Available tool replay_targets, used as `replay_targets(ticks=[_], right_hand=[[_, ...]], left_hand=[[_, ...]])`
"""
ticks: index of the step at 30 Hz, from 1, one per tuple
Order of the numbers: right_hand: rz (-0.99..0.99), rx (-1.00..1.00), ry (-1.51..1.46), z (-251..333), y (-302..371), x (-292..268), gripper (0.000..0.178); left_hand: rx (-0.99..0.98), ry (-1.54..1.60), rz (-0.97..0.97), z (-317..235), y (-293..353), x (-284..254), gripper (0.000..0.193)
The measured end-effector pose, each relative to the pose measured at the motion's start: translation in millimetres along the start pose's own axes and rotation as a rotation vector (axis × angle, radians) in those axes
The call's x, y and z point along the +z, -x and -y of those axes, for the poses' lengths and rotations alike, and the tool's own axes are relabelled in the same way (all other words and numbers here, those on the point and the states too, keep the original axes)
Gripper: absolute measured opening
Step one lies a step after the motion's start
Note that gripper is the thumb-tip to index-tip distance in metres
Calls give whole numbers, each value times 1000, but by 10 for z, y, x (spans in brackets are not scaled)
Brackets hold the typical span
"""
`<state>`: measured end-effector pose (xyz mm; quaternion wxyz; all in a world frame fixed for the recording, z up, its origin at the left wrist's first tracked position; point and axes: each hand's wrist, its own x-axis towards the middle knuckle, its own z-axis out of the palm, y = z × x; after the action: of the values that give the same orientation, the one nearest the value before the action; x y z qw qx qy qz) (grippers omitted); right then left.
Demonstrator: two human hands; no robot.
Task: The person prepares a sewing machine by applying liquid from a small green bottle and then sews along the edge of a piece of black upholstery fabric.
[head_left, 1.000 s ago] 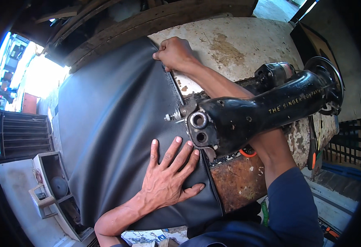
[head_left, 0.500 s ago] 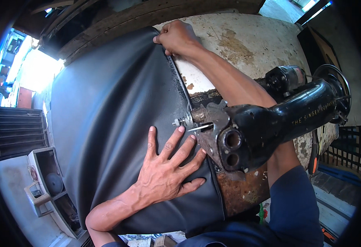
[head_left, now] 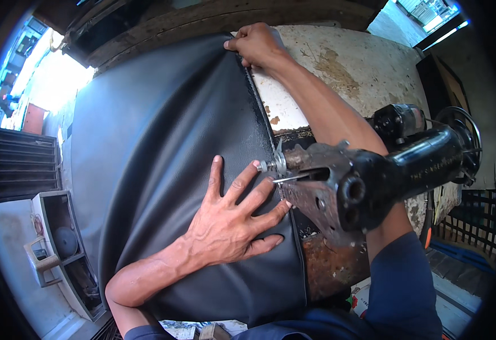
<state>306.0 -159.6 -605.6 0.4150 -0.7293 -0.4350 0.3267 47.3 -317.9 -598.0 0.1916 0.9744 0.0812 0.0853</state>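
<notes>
Your left hand at seven o'clock, fingers spread and ungripping on black sheet — right hand at twelve, pinching its edge, sewing machine at three

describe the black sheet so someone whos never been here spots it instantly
Find the sewing machine on the right, then look left. There the black sheet spreads under the flat left hand, its far corner in the right hand. Unlike the pale, stained tabletop, it is dark, broad and softly creased.
</notes>
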Motion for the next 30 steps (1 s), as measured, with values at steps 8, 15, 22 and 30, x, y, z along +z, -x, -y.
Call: replay_targets(ticks=[8, 15, 22, 30], right_hand=[[81, -92, -144, -686, 1251, -451, 28], [914, 554, 51, -482, 4549, -1119, 41], [262, 148, -460, -1284, 5349, -8, 39], [101, 259, -695, -342, 5445, -240, 37]], left_hand=[[70, -167, -301, 5, 156, -73, 43], [-1124, -289, -633, 160, 2482, -900, 43], [-1481, 260, -380, 696, 3619, -677, 60], [-1520, -626, -377, 1584, 3728, -1397, 48]])
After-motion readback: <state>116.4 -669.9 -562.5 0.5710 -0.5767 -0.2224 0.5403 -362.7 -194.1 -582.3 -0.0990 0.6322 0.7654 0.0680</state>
